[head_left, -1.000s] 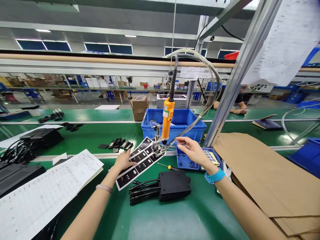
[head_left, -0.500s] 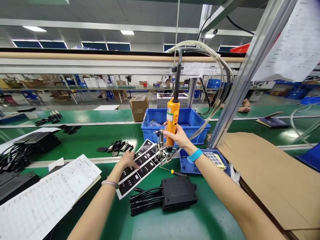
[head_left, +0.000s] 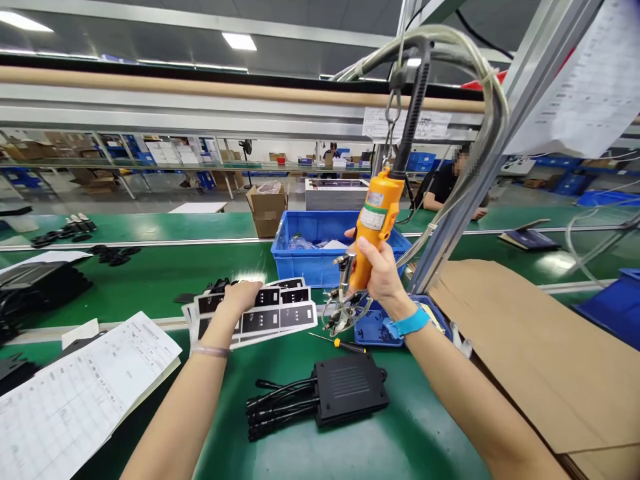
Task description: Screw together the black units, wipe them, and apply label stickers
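Note:
My right hand (head_left: 384,270) is wrapped around an orange electric screwdriver (head_left: 376,215), which hangs tilted from a hook and cable. Metal fittings and thin looped tubing surround the tool's lower end. My left hand (head_left: 243,295) grips the black-and-white label sheets (head_left: 280,319) from above, its fingertips partly hidden. Below them, a black box (head_left: 351,388) with several thick connector cables (head_left: 280,408) lies on the green bench. Between the box and the sheets rests a small yellow-and-black screwdriver (head_left: 350,346).
A blue crate (head_left: 315,265) stands behind the sheets, with a shallow blue tray (head_left: 367,333) at its front right. Written papers (head_left: 100,387) lie at left, cardboard (head_left: 540,347) at right. A metal post (head_left: 465,200) rises at right; a person (head_left: 453,183) sits beyond it.
The label sheets have turned more level and shifted left with my left hand. My right hand has moved right with the electric screwdriver, which now leans. The camera view has shifted too.

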### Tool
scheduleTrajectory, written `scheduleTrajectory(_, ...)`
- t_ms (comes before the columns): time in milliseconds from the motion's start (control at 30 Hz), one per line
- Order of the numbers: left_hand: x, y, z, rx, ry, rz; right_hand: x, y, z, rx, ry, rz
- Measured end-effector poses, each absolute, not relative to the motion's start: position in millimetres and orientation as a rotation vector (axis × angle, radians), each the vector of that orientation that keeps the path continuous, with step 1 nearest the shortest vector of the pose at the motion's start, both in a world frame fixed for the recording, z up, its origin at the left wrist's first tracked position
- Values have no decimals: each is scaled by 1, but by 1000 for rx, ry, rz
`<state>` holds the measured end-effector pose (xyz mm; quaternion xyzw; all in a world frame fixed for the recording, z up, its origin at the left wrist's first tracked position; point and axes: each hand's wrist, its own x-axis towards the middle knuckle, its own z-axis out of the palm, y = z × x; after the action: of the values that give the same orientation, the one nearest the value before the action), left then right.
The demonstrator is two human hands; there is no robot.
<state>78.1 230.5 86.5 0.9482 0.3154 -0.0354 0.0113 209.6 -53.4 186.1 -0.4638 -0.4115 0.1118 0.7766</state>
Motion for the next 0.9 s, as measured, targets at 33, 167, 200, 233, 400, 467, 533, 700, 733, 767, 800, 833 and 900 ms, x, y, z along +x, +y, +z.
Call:
scheduleTrajectory(33,82,230,89,2975,1022,-44,209,-57,189,-979,-888,251)
scheduleTrajectory(167,91,209,92,3017,1040,326,202,-71,204,-935,-869,263)
scheduleTrajectory(200,91,200,92,3017,999,409,199,-76,208,-940,-863,254)
scheduleTrajectory(233,88,188,93,3013,934,472,197,-80,212,-945,-857,239)
scheduleTrajectory(400,48,108,97,2951,250,448,186,-97,223,-977,-807,138)
scheduleTrajectory(467,25,74,92,2831,-102,270,184,-101,222,-995,-800,138)
scheduleTrajectory(533,5,48,84,2752,-234,131,182,-104,218,-995,-803,148)
scheduleTrajectory(700,-13,26,61,2765,-116,156,177,-105,210,-1022,-812,185)
scheduleTrajectory(733,-13,25,58,2768,-101,174,177,-105,209,-1032,-812,186)
scheduleTrajectory(767,-12,25,56,2774,-91,190,176,-105,208,-1039,-811,183)
scheduleTrajectory(800,-12,25,55,2783,-85,206,176,-105,207,-1041,-811,175)
scheduleTrajectory(833,-12,24,54,2793,-79,222,176,-105,207,-1040,-810,165)
scheduleTrajectory(900,-12,23,53,2812,-74,245,176,-105,205,-1036,-808,151)
